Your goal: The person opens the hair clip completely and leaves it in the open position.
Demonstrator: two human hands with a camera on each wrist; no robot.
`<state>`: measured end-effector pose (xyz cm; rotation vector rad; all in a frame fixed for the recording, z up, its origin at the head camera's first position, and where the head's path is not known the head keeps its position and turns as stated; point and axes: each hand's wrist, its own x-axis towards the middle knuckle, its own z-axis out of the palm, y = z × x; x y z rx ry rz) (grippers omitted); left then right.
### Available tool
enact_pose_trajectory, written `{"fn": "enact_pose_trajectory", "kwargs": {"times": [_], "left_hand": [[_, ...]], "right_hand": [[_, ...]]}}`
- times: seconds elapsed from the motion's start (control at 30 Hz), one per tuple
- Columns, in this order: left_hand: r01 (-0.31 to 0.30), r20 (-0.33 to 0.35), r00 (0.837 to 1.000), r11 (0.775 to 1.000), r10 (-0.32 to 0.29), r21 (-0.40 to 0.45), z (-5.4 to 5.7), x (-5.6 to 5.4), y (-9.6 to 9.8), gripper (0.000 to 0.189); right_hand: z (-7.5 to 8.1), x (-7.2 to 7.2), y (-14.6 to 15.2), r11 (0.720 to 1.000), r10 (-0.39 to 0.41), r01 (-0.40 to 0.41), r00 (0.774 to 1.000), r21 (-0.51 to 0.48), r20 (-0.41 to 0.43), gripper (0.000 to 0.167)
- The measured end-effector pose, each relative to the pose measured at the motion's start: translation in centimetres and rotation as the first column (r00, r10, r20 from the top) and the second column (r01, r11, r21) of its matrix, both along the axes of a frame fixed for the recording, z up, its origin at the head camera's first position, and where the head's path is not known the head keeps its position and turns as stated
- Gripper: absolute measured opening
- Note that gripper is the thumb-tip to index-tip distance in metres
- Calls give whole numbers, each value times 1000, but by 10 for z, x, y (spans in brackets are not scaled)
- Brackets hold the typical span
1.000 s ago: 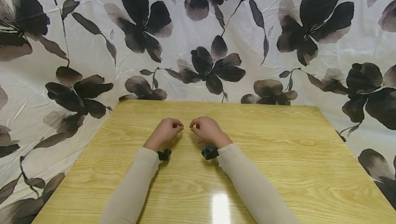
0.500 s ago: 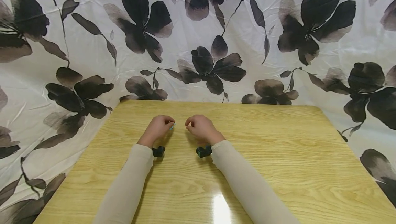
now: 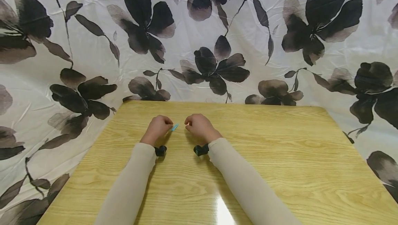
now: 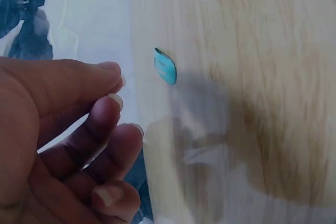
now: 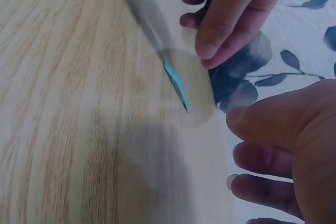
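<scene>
A small teal piece (image 3: 175,127), pointed at one end and leaf-shaped with a thin dark edge, shows between my two hands near the far part of the table. In the left wrist view the teal piece (image 4: 166,68) is apart from the fingertips. My left hand (image 3: 159,127) is nearest to it, its thumb and fingertips drawn close together with nothing seen between them. Across from it, my right hand (image 3: 200,127) has loosely bent fingers and holds nothing. The right wrist view shows the teal piece (image 5: 177,85) with a blurred grey streak running from it.
The wood-grain table (image 3: 280,156) spreads out on all sides of the hands. Behind and beside it hangs a white cloth (image 3: 174,45) with dark flowers. A black wrist camera (image 3: 160,151) sits at the left cuff, another black camera (image 3: 201,149) at the right.
Both hands have moved left, and the gap between them has widened. The teal piece came into view at the left fingertips and now shows to their right, away from the fingers.
</scene>
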<state>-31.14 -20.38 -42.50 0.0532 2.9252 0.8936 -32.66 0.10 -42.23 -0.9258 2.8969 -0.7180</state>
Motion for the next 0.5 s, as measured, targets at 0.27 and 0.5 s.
{"fn": "enact_pose_trajectory", "kwargs": {"times": [0.27,0.5], "left_hand": [[-44,-7,999,998,43,-36,-2,2,5,20],[-52,-36,998,996,49,-73,-3,5,8,19]], "right_hand": [[-1,-4,-11,1000,-4,4,1000,29,-2,22],[-3,-7,-20,999,-21,20,1000,39,14,23]]}}
